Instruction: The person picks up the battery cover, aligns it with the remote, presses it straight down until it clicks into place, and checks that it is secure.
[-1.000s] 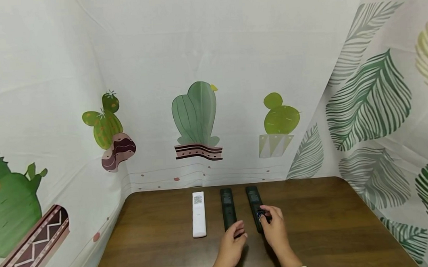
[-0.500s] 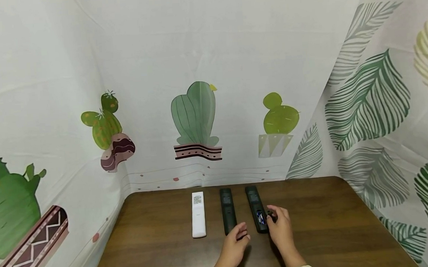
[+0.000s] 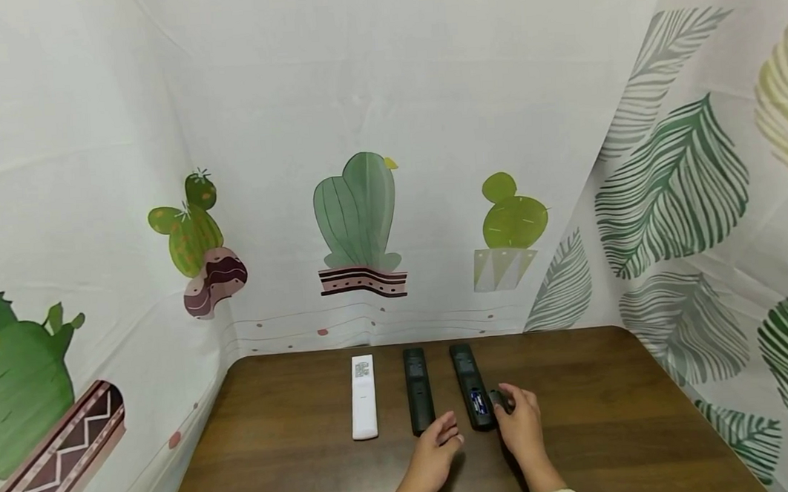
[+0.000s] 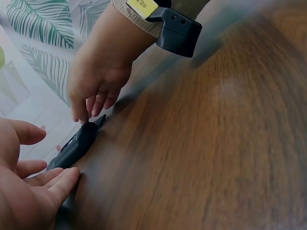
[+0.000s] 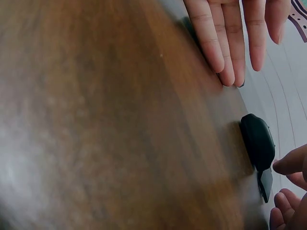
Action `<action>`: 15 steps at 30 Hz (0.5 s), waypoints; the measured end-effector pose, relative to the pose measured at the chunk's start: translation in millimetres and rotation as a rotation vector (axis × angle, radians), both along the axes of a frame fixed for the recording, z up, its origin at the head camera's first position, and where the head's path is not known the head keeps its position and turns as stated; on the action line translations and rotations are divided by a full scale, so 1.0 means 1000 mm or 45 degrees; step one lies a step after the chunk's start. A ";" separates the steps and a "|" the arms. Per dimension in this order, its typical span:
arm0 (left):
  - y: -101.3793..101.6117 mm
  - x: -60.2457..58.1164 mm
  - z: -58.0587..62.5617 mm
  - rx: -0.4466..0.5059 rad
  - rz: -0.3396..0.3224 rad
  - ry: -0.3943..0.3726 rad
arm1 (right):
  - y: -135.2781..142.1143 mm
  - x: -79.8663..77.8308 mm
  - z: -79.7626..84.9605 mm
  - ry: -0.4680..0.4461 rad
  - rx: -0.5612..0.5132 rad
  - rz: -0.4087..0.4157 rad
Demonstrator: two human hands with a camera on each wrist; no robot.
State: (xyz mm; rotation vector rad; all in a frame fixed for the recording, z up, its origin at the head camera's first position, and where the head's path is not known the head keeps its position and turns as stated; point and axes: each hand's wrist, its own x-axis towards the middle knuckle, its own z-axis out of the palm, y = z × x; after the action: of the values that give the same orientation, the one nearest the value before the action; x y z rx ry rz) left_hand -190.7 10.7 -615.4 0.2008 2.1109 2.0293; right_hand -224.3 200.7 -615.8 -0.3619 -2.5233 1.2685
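Observation:
Three remote controls lie face down on the wooden table in the head view: a white remote [image 3: 363, 396], a black remote [image 3: 418, 390] in the middle, and another black remote [image 3: 469, 379] on the right. The right one's battery compartment is uncovered, with blue batteries [image 3: 479, 401] inside. Just right of it, my right hand [image 3: 522, 426] pinches the small black battery cover [image 3: 499, 399] by thumb and fingers, low at the table. My left hand [image 3: 434, 456] hovers near the middle remote's lower end, fingers loosely bent, holding nothing. In the right wrist view the cover [image 5: 265, 186] shows below the remote's end.
The brown table [image 3: 597, 414] stretches to both sides and toward the front. A white cloth [image 3: 428, 125] printed with cacti and leaves hangs behind and along the sides.
The battery cover has come off the right black remote and moved right with my right hand, baring the batteries. My left hand has hardly moved.

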 end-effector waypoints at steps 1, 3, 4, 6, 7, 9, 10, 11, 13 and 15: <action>0.001 0.000 0.000 0.007 -0.005 0.001 | 0.000 0.000 0.000 -0.011 0.004 0.001; 0.002 0.000 -0.001 0.021 -0.011 -0.005 | 0.001 0.000 -0.001 -0.029 0.016 0.006; 0.003 0.000 -0.001 0.024 -0.012 -0.006 | 0.001 0.000 -0.001 -0.035 0.023 0.010; 0.004 -0.001 -0.002 0.028 -0.011 -0.002 | 0.002 -0.001 -0.002 -0.043 0.034 0.023; 0.005 -0.001 -0.003 0.029 -0.014 -0.004 | 0.003 -0.001 -0.003 -0.054 0.036 0.030; 0.006 -0.003 -0.003 0.021 -0.016 -0.003 | 0.003 -0.002 -0.002 -0.071 0.042 0.040; 0.007 -0.003 -0.003 0.018 -0.015 -0.005 | 0.004 -0.002 -0.002 -0.077 0.043 0.043; 0.007 -0.004 -0.004 0.018 -0.016 -0.010 | 0.004 -0.002 -0.001 -0.084 0.044 0.045; 0.008 -0.005 -0.004 0.021 -0.019 -0.022 | 0.004 -0.002 0.000 -0.093 0.049 0.045; 0.010 -0.006 -0.004 0.019 -0.021 -0.028 | 0.004 -0.002 0.001 -0.097 0.059 0.045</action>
State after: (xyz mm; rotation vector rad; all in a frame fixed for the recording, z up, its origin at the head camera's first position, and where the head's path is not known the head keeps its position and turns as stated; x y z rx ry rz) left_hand -196.8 20.4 -619.8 0.1966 2.0748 2.0289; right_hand -225.8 205.1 -615.1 -0.3628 -2.6289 1.2294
